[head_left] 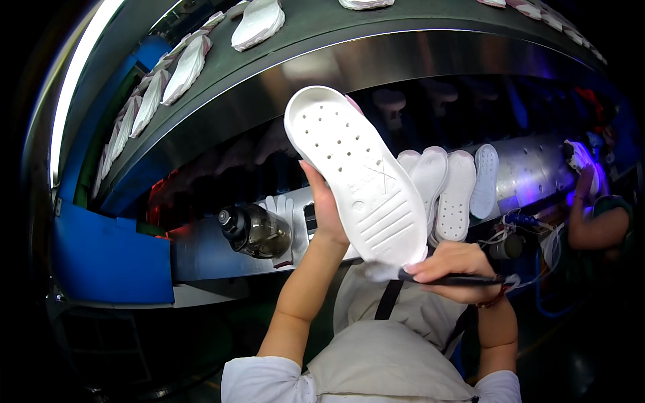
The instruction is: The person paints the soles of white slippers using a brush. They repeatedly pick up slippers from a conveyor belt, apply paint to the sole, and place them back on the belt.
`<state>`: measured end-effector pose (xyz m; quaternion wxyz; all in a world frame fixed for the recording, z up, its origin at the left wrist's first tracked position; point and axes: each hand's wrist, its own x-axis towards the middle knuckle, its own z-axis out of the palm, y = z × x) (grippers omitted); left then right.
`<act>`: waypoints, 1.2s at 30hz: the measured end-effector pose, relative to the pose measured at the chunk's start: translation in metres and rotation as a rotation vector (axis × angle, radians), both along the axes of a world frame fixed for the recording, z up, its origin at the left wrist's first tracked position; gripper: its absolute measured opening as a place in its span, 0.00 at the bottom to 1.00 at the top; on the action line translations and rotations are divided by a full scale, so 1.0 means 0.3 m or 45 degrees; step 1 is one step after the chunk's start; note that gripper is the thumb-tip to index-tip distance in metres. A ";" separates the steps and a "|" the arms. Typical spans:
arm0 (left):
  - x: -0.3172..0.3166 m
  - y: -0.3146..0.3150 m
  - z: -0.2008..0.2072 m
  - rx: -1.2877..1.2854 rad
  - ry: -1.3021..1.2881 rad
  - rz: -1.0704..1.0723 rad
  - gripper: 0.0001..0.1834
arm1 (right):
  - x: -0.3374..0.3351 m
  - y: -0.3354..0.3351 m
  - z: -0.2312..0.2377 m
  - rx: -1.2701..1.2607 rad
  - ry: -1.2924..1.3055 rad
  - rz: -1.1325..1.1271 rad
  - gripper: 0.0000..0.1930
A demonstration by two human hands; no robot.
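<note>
My left hand (324,205) grips a white shoe sole (363,181) by its left edge, with the patterned face turned up. Small holes dot the sole's far half, and slanted grooves cross the near half. A bit of pink shows along its upper right edge. In my right hand (457,263) is a brush (470,279) with a dark handle, its pale bristle end smeared by motion at the sole's near end. Whether the bristles touch the sole, I cannot tell. Several more white soles (454,195) lean in a row on the metal bench to the right.
A dark-capped bottle (261,232) stands on the metal bench (201,252) at left. Beyond it curves a green conveyor belt (376,27) carrying white shoe parts (258,25). Cables (531,220) hang at the right, where another person's arm (583,195) is under violet light.
</note>
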<state>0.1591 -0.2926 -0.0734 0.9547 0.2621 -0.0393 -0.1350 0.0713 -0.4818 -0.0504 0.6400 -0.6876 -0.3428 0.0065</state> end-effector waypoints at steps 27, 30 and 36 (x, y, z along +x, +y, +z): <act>-0.119 -0.006 0.014 -0.063 -0.129 -0.239 0.30 | 0.061 -0.037 0.019 0.410 0.518 0.070 0.10; -0.087 0.000 0.044 0.088 -0.106 -0.394 0.30 | 0.114 -0.036 0.042 0.015 0.229 0.194 0.08; -0.066 -0.011 0.122 0.507 0.175 -0.709 0.28 | 0.129 -0.089 0.079 -0.026 0.088 0.169 0.08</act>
